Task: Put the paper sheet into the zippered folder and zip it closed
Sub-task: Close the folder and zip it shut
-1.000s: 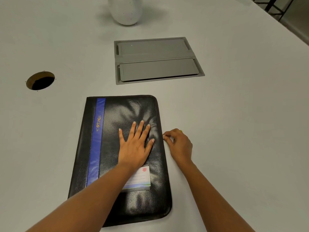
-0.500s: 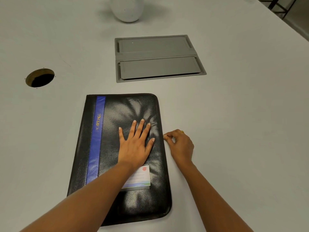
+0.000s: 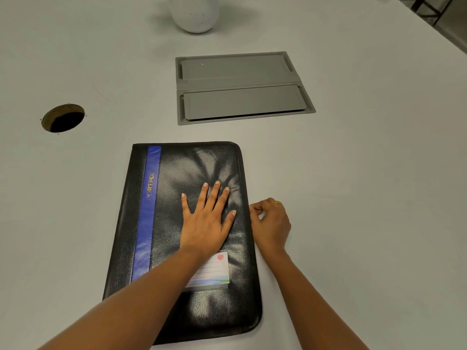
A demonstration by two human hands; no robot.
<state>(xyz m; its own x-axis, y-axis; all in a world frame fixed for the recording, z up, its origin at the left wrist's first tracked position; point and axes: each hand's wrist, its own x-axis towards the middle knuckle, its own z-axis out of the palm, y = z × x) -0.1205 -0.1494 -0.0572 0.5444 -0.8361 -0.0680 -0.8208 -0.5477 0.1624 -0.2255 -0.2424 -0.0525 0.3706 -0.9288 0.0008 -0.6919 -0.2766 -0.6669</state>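
Note:
A black zippered folder point(image 3: 177, 173) with a blue stripe and a small label lies flat and folded shut on the grey table, in front of me. My left hand point(image 3: 207, 218) presses flat on its cover, fingers spread. At the folder's right edge, about halfway along, my right hand point(image 3: 271, 223) pinches the small zipper pull between thumb and forefinger. No paper sheet is in sight.
A grey cable flap panel point(image 3: 242, 87) is set into the table beyond the folder. A round cable hole point(image 3: 63, 118) opens at the left. A white speckled vase point(image 3: 194, 13) stands at the far edge. The table's right edge runs along the upper right.
Both hands stay almost where they were. The right hand keeps its pinch at the folder's right edge with no clear travel along it.

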